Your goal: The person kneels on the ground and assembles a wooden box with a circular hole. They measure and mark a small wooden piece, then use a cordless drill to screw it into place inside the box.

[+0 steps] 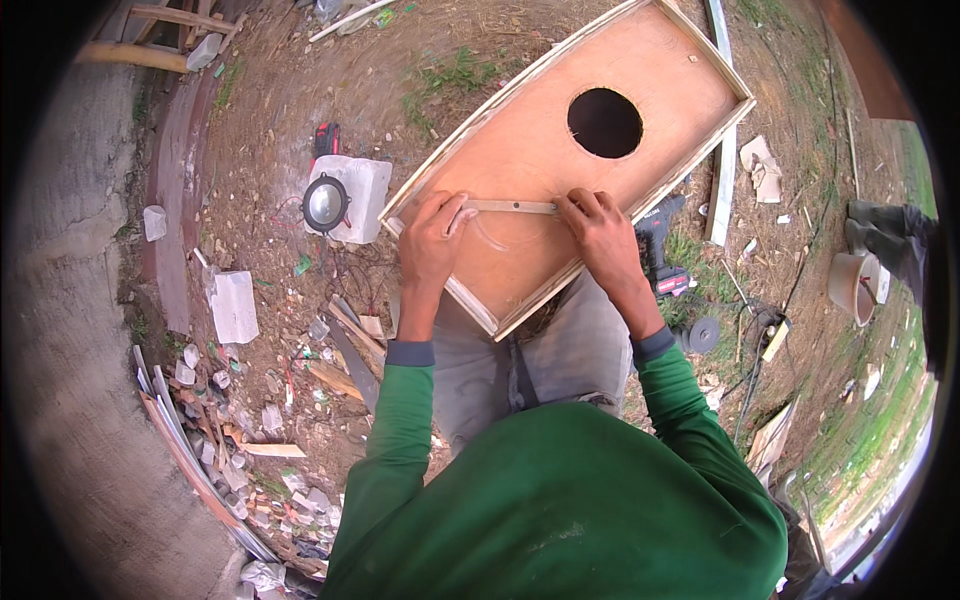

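Observation:
A shallow wooden box with raised edges rests at a slant across my lap. One dark round hole is cut through its panel toward the far right. Over the nearer half of the panel, my two hands stretch a thin flat strip with a small hole in its middle. My left hand pinches its left end above faint curved pencil marks. At the other end, the fingers of my right hand are closed on the strip near the box's right edge.
Left of the box, a round speaker leans by a white block, with a red-black tool behind. A power drill lies right of my knee. Rubble lines the wall. Another person's legs and a bucket are far right.

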Available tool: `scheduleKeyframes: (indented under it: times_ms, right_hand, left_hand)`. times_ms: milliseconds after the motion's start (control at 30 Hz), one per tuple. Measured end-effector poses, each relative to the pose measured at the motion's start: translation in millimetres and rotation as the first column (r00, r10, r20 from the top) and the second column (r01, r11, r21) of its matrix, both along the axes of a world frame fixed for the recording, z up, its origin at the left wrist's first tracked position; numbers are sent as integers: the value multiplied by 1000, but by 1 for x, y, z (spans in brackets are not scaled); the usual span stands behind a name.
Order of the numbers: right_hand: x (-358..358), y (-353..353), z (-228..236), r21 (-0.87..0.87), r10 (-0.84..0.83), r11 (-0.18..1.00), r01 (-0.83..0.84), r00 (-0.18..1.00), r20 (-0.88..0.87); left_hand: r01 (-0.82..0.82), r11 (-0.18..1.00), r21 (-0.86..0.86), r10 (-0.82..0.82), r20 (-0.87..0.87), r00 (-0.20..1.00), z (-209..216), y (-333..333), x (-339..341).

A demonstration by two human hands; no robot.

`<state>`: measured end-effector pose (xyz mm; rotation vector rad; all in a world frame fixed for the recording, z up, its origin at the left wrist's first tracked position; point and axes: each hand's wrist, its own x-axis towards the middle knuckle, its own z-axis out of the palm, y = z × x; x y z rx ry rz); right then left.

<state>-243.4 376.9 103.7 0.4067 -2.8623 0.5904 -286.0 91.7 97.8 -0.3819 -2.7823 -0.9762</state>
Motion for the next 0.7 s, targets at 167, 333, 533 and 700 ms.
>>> scheduleKeyframes:
  times_ms: [167,333,533,700]
  right_hand:
    - [-6,5,3,-21,36,999,-35,999,34]
    - [-7,2,0,-170,19,985,-17,1000,9]
    - [-3,-8,-7,-238,-25,971,33,999,38]
    - [-3,-8,-7,-257,-20,966,39,997,76]
  left_hand:
    - [-10,1000,0,10,5,1000,0,3,4]
    - [8,1000,27,-9,45,999,2,3,5]
    - [-3,1000,-10,3,12,1000,6,4,-8]
    - [19,999,-40,-19,-9,1000,6,3,-9]
